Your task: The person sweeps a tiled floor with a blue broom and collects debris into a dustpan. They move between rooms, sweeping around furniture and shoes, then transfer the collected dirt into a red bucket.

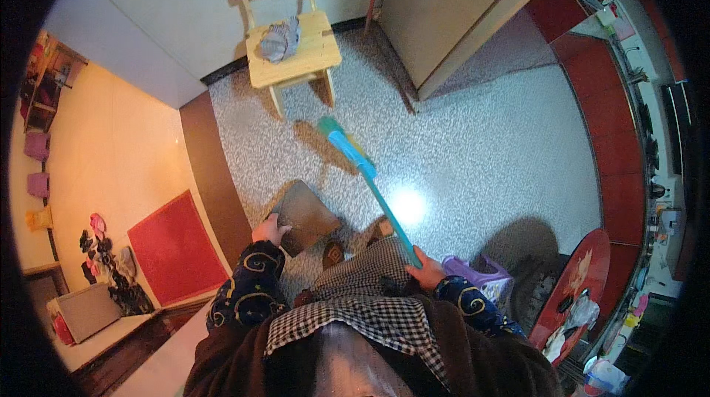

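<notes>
My left hand (271,229) grips the edge of a flat brownish dustpan-like panel (308,218), held above the speckled floor; its exact kind is not plain. My right hand (426,269) is closed around the handle end of a broom (383,197) with a blue head and green bristles. The broom slants away up and to the left, its bristles near the front legs of a wooden chair (294,59). A crumpled grey cloth (280,40) lies on the chair's seat. Between my hands are a checkered apron and my patterned shoes.
A purple plastic stool or basket (485,275) stands right of my right hand, beside a red round tabletop (579,280) bearing things. Red cabinets (613,147) line the right side. An open door or panel (455,9) juts in at the top. A red mat (177,247) lies left.
</notes>
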Available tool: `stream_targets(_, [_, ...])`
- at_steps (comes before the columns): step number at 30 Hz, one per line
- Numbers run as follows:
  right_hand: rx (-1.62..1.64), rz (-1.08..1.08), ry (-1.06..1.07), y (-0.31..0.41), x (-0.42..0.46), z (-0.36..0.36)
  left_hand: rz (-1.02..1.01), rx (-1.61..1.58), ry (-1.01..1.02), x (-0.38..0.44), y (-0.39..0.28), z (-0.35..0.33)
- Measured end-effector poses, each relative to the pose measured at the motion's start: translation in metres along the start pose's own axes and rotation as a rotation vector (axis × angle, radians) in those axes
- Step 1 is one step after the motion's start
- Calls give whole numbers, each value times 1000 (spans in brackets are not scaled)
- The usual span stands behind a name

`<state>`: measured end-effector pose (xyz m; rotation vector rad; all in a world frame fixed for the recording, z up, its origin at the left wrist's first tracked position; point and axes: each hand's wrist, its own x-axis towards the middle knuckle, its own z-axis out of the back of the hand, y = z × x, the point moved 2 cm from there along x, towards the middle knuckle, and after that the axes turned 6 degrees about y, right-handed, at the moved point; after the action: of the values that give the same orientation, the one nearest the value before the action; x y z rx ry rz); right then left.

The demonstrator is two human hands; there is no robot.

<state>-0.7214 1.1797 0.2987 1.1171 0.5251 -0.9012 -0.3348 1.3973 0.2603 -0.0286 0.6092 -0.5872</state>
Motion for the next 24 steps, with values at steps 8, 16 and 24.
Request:
stream_targets(8, [53, 95, -348, 17, 62, 81, -144, -102, 62, -22, -61, 28])
stream_targets(16, [-281, 219, -476, 106, 215, 192, -28, -52, 49, 11, -160, 78])
stream_targets(24, [-601, -216, -332, 143, 274, 221, 14, -25, 133, 37, -194, 90])
